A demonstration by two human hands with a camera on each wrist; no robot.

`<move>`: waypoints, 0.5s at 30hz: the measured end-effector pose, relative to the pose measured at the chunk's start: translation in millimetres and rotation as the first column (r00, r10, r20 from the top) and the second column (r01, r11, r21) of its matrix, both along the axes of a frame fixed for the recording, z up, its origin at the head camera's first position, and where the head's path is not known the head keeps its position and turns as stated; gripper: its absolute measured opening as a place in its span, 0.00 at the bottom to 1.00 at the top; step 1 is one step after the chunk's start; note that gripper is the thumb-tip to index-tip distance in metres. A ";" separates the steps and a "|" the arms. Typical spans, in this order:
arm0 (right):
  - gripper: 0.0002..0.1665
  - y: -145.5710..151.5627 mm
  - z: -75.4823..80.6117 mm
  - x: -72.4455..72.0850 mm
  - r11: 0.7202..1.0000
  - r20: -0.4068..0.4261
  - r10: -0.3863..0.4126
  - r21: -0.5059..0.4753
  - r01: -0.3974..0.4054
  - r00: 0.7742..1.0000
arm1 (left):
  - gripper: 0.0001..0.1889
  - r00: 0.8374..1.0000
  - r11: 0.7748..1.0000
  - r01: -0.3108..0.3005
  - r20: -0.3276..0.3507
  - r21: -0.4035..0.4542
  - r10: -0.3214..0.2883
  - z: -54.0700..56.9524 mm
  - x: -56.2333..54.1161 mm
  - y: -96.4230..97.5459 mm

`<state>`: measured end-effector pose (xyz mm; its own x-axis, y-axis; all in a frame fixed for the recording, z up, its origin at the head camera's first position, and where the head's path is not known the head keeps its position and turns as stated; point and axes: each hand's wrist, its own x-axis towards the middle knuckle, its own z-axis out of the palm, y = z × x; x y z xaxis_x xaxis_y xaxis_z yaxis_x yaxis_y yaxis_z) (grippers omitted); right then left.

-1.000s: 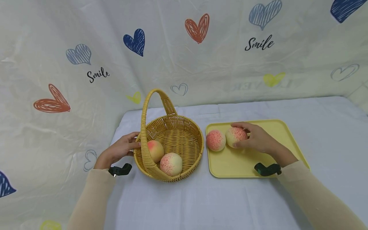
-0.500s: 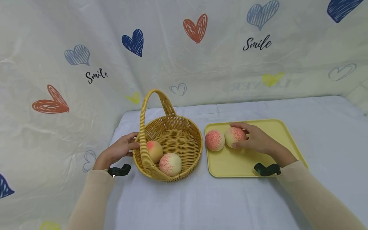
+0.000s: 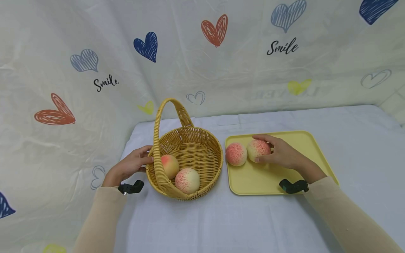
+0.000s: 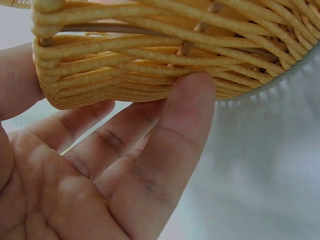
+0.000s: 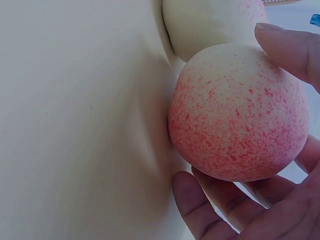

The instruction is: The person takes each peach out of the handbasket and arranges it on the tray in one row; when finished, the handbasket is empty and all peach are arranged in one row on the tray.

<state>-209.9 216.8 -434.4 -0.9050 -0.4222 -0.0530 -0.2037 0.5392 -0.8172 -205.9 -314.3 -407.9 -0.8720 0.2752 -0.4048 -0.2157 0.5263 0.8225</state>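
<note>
A yellow wicker basket (image 3: 207, 158) with a tall arched handle stands on the cloth, two peaches inside it: an orange-yellow peach (image 3: 170, 167) and a speckled pale one (image 3: 187, 181). At its left side my left hand (image 3: 131, 165) holds the rim, with fingers against the outer weave in the left wrist view. Over a yellow tray (image 3: 253, 182) my right hand (image 3: 283, 153) grips a pink-speckled peach (image 5: 237, 115), thumb on one side and fingers on the other. This peach appears to rest on the tray. Left of it sits a redder peach (image 3: 236, 154).
A white cloth (image 3: 202, 225) covers the table under basket and tray. Behind rises a pale curtain (image 3: 177, 70) printed with hearts and lettering. The tray's left edge lies close to the basket's right side.
The head view has shifted very slightly. Both hands, the basket and the peaches keep their places.
</note>
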 end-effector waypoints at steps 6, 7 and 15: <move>0.50 -0.3 -0.9 0.4 1.000 0.001 -0.002 -0.010 0.002 1.000 | 0.29 1.000 1.000 0.000 -0.001 -0.007 0.000 -1.0 -1.5 -1.3; 0.50 0.0 -1.3 0.2 1.000 0.002 -0.005 -0.011 0.005 1.000 | 0.29 1.000 1.000 -0.001 -0.002 -0.010 0.001 -1.0 -1.6 -1.1; 0.45 -3.1 8.0 2.6 0.999 0.006 -0.029 -0.023 0.029 1.000 | 0.30 1.000 1.000 0.001 -0.007 -0.008 -0.001 -2.0 -2.4 -0.8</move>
